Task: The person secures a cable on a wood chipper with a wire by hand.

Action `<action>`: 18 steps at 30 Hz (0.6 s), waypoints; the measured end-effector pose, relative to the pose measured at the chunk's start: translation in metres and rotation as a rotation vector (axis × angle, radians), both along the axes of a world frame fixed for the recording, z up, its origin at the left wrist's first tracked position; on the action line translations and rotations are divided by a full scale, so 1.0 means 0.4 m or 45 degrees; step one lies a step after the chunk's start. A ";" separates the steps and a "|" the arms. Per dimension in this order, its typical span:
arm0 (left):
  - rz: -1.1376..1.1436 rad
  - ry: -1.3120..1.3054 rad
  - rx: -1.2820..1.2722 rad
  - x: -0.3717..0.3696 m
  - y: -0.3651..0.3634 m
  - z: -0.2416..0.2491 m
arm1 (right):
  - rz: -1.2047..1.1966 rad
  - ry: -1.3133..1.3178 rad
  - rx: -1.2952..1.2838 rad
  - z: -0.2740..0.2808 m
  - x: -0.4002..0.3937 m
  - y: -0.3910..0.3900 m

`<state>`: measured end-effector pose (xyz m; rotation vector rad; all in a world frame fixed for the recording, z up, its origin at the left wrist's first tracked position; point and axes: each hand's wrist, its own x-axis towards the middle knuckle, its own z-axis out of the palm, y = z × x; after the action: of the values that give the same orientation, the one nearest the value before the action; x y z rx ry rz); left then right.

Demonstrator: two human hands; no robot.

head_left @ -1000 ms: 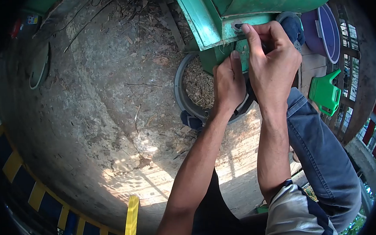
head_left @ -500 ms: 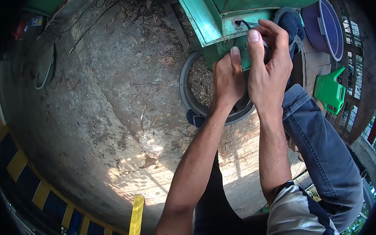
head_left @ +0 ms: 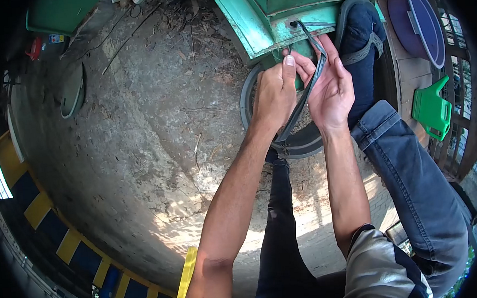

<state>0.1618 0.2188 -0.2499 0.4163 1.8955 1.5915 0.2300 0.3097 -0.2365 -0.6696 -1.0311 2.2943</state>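
Note:
My left hand [head_left: 276,92] is closed, thumb pressed on its fingers, just under the lower edge of a green metal housing [head_left: 242,26]. What it pinches is mostly hidden. My right hand [head_left: 330,91] is turned palm up with its fingers apart, close beside the left. A dark, flat rubber-like strip [head_left: 313,81] comes out of a small hole in the housing. It crosses in front of the right fingers and hangs down between my wrists. Below both hands lies a round, dark-rimmed tub [head_left: 304,145], partly covered by my arms.
My sandalled foot [head_left: 360,32] rests right of the housing. A purple basin [head_left: 416,26] and a green plastic can [head_left: 434,108] stand farther right. Twigs and dry leaves litter the concrete floor [head_left: 149,116]. A yellow bar [head_left: 186,278] is by my left elbow.
My right hand has turned from thumb-up to palm-up, and its fingers have opened. The dark strip now hangs long across it. My left hand stays closed near the housing edge.

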 end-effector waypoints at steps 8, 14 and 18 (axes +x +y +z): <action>0.077 -0.122 0.030 0.026 0.013 -0.017 | 0.009 0.207 -0.217 -0.016 -0.020 0.010; 0.028 -0.101 -0.069 0.018 0.008 -0.017 | 0.109 0.594 -0.342 -0.061 -0.048 0.043; 0.019 -0.096 -0.126 0.021 0.006 -0.014 | 0.152 0.664 -0.330 -0.059 -0.061 0.049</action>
<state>0.1702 0.2211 -0.2554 0.2965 1.9151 1.4944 0.2054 0.3295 -0.2601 -0.0816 -0.5459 2.5335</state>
